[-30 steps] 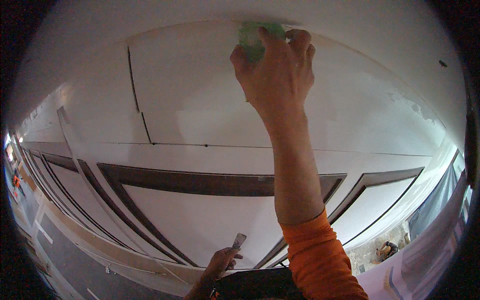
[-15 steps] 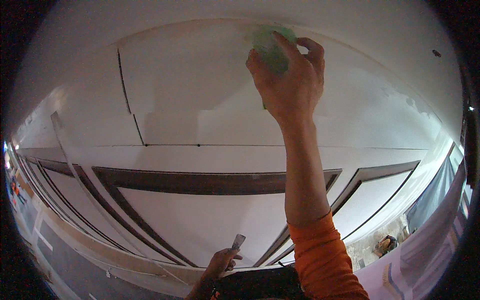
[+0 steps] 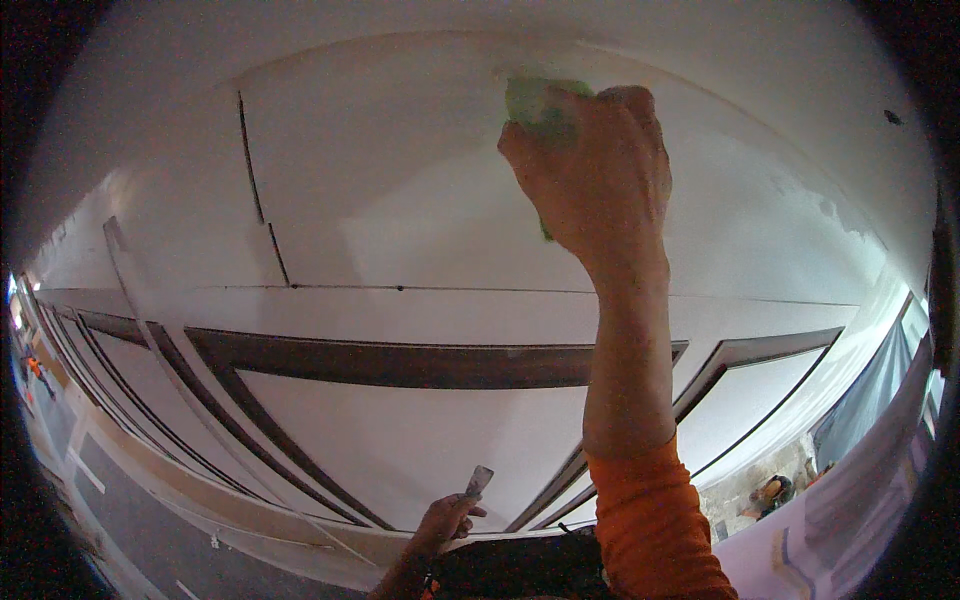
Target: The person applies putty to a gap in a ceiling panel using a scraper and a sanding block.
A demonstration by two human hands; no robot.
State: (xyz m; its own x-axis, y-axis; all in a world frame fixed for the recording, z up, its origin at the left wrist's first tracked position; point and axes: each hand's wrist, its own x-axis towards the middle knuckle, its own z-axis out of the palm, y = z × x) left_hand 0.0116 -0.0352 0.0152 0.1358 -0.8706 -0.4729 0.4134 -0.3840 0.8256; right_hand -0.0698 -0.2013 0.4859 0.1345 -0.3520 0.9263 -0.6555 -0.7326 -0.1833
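packages: none seen | labels/signs: none seen | screens: none | rim blurred, perhaps hiding some

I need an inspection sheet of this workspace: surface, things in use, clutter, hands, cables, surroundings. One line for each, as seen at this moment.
Surface: white panelled surface with thin dark seams, dark recessed strips below.
Things in use: green sponge-like pad pressed on the white surface; small flat-bladed tool, blade up.
Clutter: nothing seen.
Hands: right hand raised, closed over the pad, orange sleeve on the forearm; left hand low, holding the bladed tool.
Cables: nothing seen.
Surroundings: blue-grey sheet at right; rubble-like patch lower right, too small to tell.
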